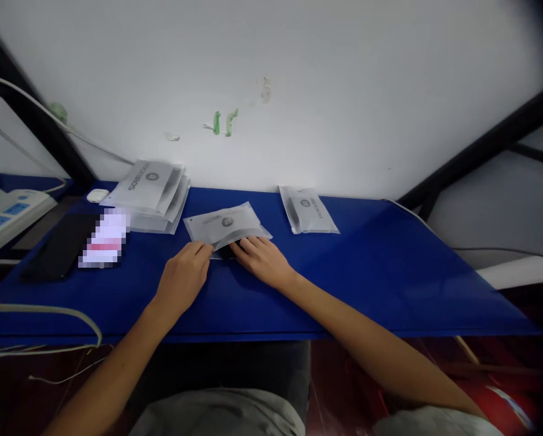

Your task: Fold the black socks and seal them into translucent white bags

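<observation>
A frosted plastic pouch with a round logo and grey lettering lies in front of me on the blue table, its near side gaping. My left hand is closed, pinching the pouch's near-left edge between thumb and fingers. At the opening, my right hand has its fingers curled around a dark, flat item, which sits partly inside the pouch. Most of that item is hidden by the pouch and my fingers, so its kind does not show.
A stack of similar pouches lies at back left, near a white earbud case. Another pouch rests at back right. A black phone, a pixelated object and a power strip are on the left. Behind stands a white wall.
</observation>
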The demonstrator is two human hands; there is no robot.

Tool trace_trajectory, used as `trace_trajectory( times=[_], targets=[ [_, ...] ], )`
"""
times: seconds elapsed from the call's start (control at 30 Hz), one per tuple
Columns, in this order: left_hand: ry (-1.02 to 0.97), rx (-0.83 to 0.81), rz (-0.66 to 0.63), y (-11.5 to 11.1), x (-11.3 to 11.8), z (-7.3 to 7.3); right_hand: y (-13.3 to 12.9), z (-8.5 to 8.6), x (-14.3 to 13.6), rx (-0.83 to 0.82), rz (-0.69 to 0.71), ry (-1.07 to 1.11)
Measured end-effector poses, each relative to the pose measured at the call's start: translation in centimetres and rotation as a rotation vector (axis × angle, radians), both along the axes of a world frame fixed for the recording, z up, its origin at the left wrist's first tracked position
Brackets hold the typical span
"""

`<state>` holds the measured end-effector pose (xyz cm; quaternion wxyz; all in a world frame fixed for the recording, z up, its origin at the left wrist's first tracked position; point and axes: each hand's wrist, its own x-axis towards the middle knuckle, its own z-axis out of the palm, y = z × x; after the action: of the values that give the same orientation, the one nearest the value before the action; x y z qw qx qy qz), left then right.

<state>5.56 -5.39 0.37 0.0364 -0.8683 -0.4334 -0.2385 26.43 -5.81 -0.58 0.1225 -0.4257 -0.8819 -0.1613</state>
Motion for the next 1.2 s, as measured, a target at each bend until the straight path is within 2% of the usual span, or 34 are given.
trace_trajectory(
  times=[0.17,0.27,0.37,0.6,0.83,0.93,1.03,1.1,1.2],
  targets=[
    [0.049,-0.053,0.036,-0.1,-0.5,0.4,-1.4,0.9,1.4,0.089,-0.032,0.124],
    [0.068,-0.083,0.024,-0.1,-0.5,0.3,-1.6,1.1,2.3,0.138,-0.064,0.114],
    [0.114,-0.096,0.001,0.0,-0.4,0.1,-1.3,0.8,2.3,0.104,-0.102,0.109],
    [0.242,-0.051,0.002,0.4,-0.2,-0.3,0.5,0.5,0.6,-0.056,-0.301,0.047],
    [0.197,0.004,0.037,0.3,0.3,0.0,1.1,0.3,0.1,-0.061,-0.324,0.017],
    [0.084,0.062,0.046,0.1,0.4,1.1,0.6,1.0,0.2,0.034,-0.332,0.088],
    [-0.083,0.087,0.050,-0.2,0.3,3.0,-0.8,2.7,0.3,0.187,-0.300,0.242],
    [-0.192,0.058,0.044,-0.3,0.1,4.6,-1.9,4.1,0.3,0.272,-0.217,0.353],
    [-0.302,-0.008,0.004,-0.4,0.0,6.4,-3.5,5.7,0.3,0.281,-0.073,0.393]
  ],
)
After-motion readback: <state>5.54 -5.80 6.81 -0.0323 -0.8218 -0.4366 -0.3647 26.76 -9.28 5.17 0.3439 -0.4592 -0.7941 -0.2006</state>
